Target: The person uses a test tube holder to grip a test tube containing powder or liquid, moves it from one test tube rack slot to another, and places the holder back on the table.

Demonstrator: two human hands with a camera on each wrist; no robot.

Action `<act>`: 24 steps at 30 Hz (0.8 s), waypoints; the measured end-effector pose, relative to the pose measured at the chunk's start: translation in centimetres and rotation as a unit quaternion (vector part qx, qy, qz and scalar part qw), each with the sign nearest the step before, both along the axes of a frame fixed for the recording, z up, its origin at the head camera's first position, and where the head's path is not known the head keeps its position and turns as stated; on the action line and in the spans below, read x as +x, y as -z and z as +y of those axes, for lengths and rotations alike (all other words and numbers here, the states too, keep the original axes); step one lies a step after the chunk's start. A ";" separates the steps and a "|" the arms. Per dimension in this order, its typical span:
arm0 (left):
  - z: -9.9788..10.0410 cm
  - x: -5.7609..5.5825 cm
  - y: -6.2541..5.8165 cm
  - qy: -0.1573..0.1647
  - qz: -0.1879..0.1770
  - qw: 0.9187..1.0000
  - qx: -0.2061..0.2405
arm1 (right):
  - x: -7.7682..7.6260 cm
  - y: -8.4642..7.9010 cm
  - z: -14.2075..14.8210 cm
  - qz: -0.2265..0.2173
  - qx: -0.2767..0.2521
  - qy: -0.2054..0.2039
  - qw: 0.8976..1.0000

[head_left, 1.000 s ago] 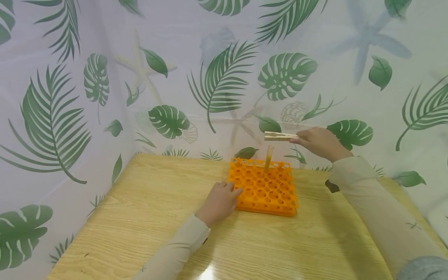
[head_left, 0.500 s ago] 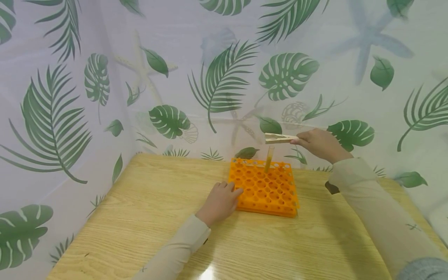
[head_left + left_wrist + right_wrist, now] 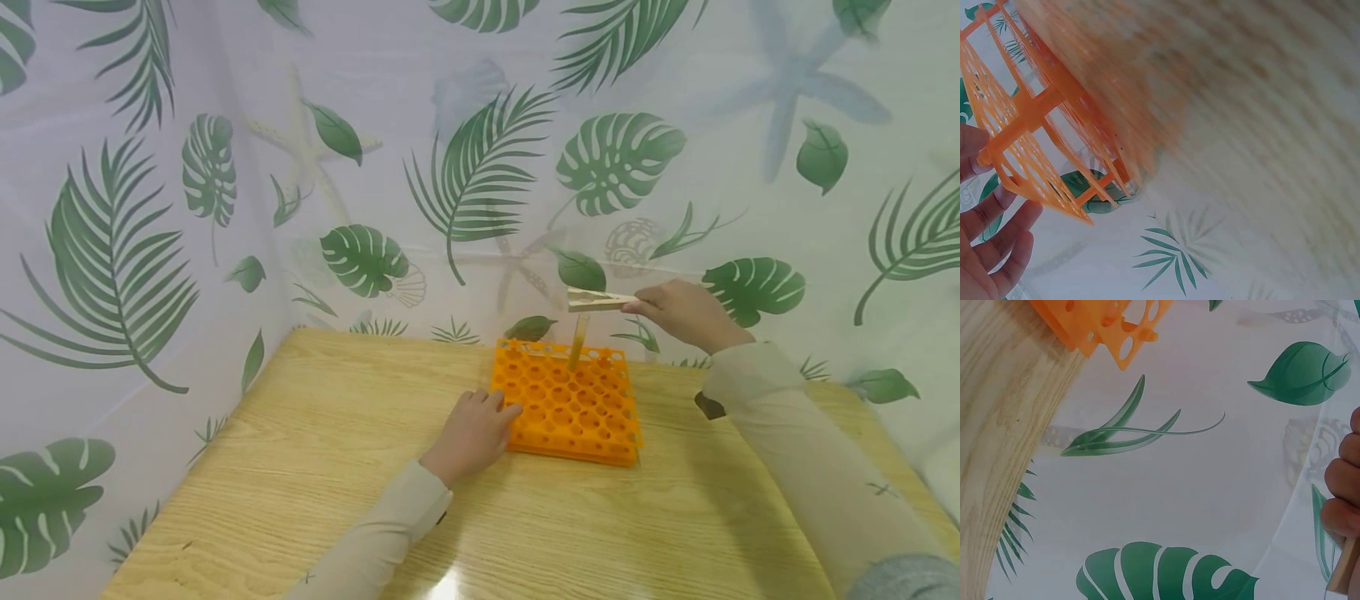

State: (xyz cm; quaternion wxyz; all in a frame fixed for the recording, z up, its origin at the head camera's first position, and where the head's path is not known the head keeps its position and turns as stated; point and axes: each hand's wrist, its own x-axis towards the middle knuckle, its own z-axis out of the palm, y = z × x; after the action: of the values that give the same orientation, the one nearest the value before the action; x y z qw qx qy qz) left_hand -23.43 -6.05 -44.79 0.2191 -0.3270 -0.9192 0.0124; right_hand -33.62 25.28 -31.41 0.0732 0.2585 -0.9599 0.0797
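a wooden test-tube clamp [image 3: 600, 306], pinched in the right hand [image 3: 686, 315], has widened and dipped toward the test tube [image 3: 578, 342], apparently lining up; the left hand [image 3: 468, 433] grips the orange tube rack [image 3: 562, 405].

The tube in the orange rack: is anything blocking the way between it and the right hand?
Nothing visible blocks it. The right hand holds a wooden clip, whose far end appears just above the top of the tube in the head view; I can't tell whether they touch.
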 end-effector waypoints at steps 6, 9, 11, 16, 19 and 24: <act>0.0 -0.1 0.1 -0.002 0.007 1.000 -0.003 | 0.1 0.2 -0.1 -0.011 -0.005 0.000 1.000; 0.0 -0.2 0.3 -0.003 0.011 1.000 -0.005 | 0.2 0.2 -0.1 -0.010 0.001 -0.001 1.000; 0.0 -0.2 0.3 -0.003 0.011 1.000 -0.005 | 0.2 0.3 -0.1 -0.009 0.005 -0.002 1.000; 0.0 -0.1 0.3 -0.002 0.005 1.000 -0.002 | 0.2 0.7 0.0 -0.008 0.007 -0.008 1.000; 0.0 0.0 0.1 -0.002 0.003 1.000 -0.001 | 0.1 1.1 0.2 -0.006 0.010 -0.008 1.000; -0.1 0.1 0.0 -0.001 0.011 1.000 0.001 | 0.0 1.3 0.2 -0.006 0.012 -0.005 1.000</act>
State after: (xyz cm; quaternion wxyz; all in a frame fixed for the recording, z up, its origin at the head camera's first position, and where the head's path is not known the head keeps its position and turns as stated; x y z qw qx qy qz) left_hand -23.37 -6.12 -44.79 0.2292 -0.3259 -0.9171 0.0149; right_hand -33.62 25.52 -32.72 0.0643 0.2636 -0.9600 0.0698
